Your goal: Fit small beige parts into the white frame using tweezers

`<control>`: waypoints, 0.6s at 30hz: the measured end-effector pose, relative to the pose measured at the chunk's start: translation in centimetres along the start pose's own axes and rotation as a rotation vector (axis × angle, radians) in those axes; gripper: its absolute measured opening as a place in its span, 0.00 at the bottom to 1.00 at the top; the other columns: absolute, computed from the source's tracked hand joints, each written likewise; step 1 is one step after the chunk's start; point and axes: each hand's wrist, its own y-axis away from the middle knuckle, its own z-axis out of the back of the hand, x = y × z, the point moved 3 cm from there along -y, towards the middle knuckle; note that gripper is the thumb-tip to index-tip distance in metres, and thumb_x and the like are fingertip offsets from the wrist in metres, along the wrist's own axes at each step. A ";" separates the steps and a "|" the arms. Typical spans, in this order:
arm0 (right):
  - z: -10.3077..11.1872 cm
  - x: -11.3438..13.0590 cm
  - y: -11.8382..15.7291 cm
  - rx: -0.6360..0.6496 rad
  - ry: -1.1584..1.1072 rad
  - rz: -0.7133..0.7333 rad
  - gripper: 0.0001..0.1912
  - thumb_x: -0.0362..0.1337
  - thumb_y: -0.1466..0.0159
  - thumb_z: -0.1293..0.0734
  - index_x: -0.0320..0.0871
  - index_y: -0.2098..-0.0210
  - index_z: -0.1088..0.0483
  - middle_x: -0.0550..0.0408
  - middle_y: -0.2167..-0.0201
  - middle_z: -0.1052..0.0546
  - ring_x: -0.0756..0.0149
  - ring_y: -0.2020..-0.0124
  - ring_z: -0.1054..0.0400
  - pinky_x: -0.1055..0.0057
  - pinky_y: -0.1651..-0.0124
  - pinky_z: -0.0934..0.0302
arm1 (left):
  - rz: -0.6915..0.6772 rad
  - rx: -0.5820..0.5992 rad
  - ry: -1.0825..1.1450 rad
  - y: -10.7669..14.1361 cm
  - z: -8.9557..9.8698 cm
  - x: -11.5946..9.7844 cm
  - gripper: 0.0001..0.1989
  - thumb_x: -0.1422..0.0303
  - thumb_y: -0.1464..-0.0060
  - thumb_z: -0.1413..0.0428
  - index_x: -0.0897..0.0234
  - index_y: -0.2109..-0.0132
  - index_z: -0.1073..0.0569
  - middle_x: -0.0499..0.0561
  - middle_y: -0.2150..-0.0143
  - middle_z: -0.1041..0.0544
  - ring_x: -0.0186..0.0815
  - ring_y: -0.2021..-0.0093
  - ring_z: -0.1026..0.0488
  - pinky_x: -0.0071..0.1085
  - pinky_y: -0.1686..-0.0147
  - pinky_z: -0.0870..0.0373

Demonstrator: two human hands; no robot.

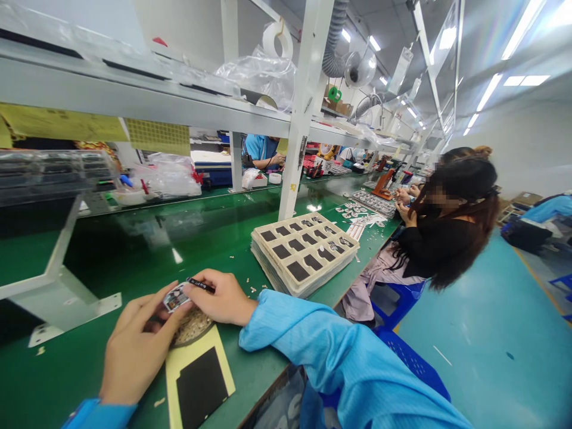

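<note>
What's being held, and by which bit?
Left hand pinches a small grey part by its edges; right hand holds a slim black tool, exactly where is unclear.

Pretty sure this is a factory floor, some kind of small-parts assembly line: one long green bench point(214, 223) runs off down the room under a metal shelf point(156, 92), with a co-worker point(447, 238) sat along it on a blue stool point(404, 295). Also stacked parts trays point(286, 281), a flexible duct point(336, 39) and rows of ceiling lights point(489, 92).
</note>
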 end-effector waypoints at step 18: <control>-0.1 -0.3 0.0 -0.003 -0.014 0.036 0.12 0.45 0.35 0.32 0.45 0.58 0.23 0.59 0.65 0.20 0.68 0.63 0.27 0.75 0.58 0.34 | 0.006 0.006 0.011 0.0 -0.1 0.6 0.31 0.43 0.50 0.43 0.50 0.43 0.24 0.50 0.54 0.26 0.38 0.67 0.28 0.39 0.60 0.28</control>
